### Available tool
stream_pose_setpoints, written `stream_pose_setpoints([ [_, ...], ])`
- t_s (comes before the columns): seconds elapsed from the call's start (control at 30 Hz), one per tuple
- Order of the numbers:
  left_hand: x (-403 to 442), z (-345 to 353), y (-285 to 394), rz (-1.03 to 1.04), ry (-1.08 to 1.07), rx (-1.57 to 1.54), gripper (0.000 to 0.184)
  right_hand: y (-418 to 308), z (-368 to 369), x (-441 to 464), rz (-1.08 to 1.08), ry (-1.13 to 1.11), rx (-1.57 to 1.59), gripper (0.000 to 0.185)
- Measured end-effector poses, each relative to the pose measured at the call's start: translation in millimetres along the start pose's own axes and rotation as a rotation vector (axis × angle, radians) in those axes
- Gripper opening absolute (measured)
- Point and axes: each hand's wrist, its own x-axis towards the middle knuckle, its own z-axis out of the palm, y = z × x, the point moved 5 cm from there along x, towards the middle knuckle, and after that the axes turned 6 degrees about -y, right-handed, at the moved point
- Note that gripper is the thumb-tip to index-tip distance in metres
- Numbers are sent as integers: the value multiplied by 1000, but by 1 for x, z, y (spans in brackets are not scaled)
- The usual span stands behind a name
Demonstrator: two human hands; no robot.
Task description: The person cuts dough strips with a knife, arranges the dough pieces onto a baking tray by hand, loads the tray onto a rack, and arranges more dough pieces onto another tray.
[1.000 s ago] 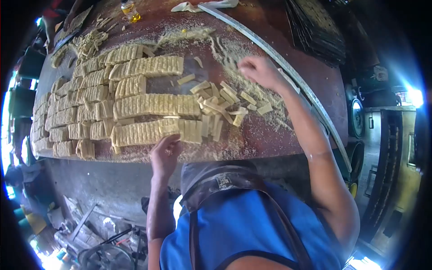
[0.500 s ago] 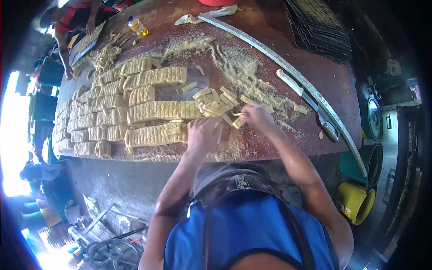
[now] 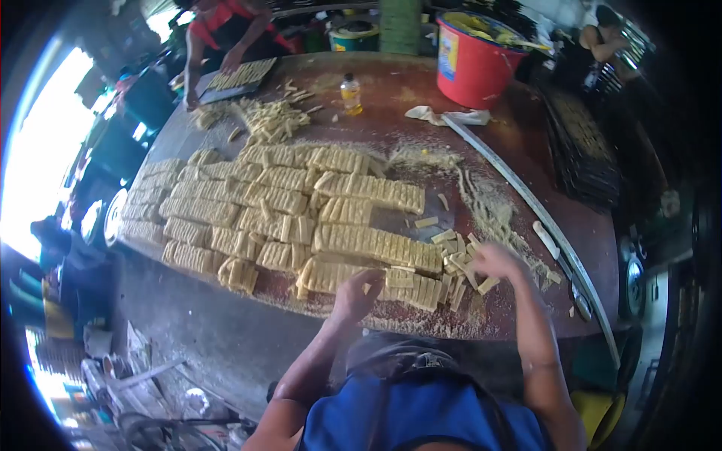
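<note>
Many pale strips (image 3: 376, 246); crumb-strewn tabletop (image 3: 406, 86); red bucket (image 3: 475, 71)

Wide table (image 3: 406, 83), reddish brown, worn, filling middle of room; grey floor (image 3: 177, 308) along near side; bright opening (image 3: 45, 173) at far left, glare washing out detail; green post (image 3: 399, 26) beyond far edge, green tub (image 3: 352, 41) near it; slatted window (image 3: 635, 54) at upper right, daylight between slats; machinery (image 3: 128, 406) at lower left; right side dim, detail lost in shadow
</note>
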Motion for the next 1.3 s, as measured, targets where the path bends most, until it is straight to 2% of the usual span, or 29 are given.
stream_pose_setpoints([
  [0.03,5,-1,0,-33,-19,5,24,-54,-31,-2,-214,252,221,24],
  [0.07,14,7,1,-48,-68,4,23,-80,-35,13,-510,469,700,33],
  [0.1,23,13,-7,49,-84,56,23,-114,-57,-8,-515,540,612,37],
  [0.13,29,13,4,45,-115,29,22,-148,-79,-30,-514,613,523,41],
  [0.17,33,15,4,69,-111,-57,21,-165,-93,-52,-432,545,411,41],
  [0.23,32,9,19,115,-80,-66,20,-163,-91,-63,-682,772,182,32],
  [0.27,31,9,21,110,-62,-92,18,-136,-88,-60,-632,808,186,32],
  [0.33,26,12,30,84,-82,-74,15,-80,-66,-27,-564,576,335,26],
  [0.4,19,16,29,66,-39,26,12,6,-47,-11,-223,497,519,21],
  [0.47,23,29,21,98,-34,28,10,62,-49,-44,-168,615,531,21],
  [0.6,33,70,52,21,-55,-15,11,192,-74,-76,-22,794,918,22],
  [0.7,55,118,83,54,-43,-8,12,293,-111,-65,-135,740,1567,30],
  [0.8,40,164,91,26,29,33,14,389,-157,-24,-256,757,1842,27],
  [0.83,35,178,105,-27,-23,53,15,415,-171,-7,-281,746,1888,28],
  [0.97,8,215,125,-122,-78,75,14,468,-238,56,-295,828,1945,38],
  [1.03,0,221,134,-175,-27,63,14,465,-262,80,-288,840,1991,39],
  [1.2,-8,227,138,-242,84,23,14,466,-285,109,12,906,2112,43],
  [1.23,-6,229,142,-245,90,43,14,468,-288,116,106,954,2104,34],
  [1.3,-7,236,151,-258,105,60,15,471,-292,127,111,907,2143,35],
])
